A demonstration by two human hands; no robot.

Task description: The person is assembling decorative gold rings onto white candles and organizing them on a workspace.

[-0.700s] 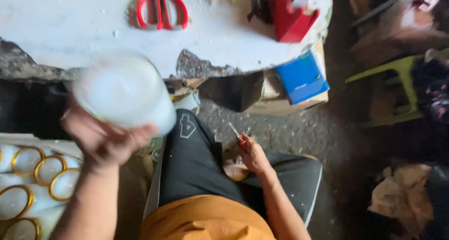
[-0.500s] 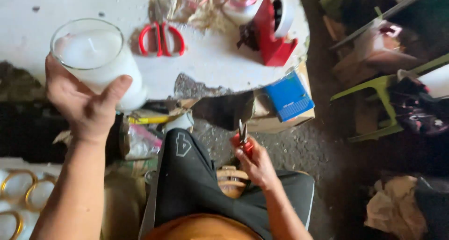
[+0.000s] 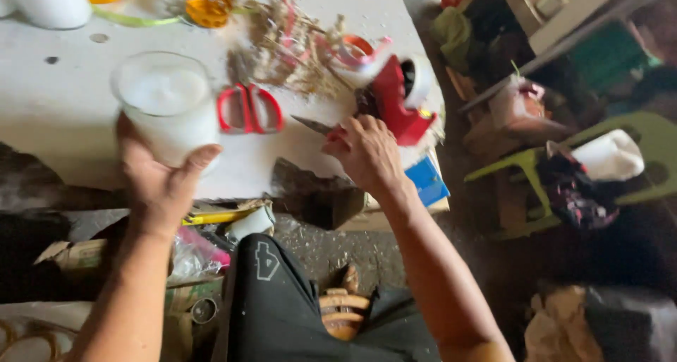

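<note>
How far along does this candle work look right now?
Done, it seems: the glass candle is filled with set white wax. In hand: the left hand grips that glass at the white table edge, while the right hand holds a small pointed tool beside the red tape dispenser. Left, probably: the trimming, since the dried flowers and red scissors lie unused and the glass is bare.

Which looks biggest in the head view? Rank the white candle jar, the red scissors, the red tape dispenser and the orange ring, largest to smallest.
1. White candle jar, held in the left hand.
2. Red tape dispenser, beside the right hand.
3. Red scissors; close to the dispenser, so that order is unsure.
4. Orange ring, smallest, though farthest from the camera.
</note>
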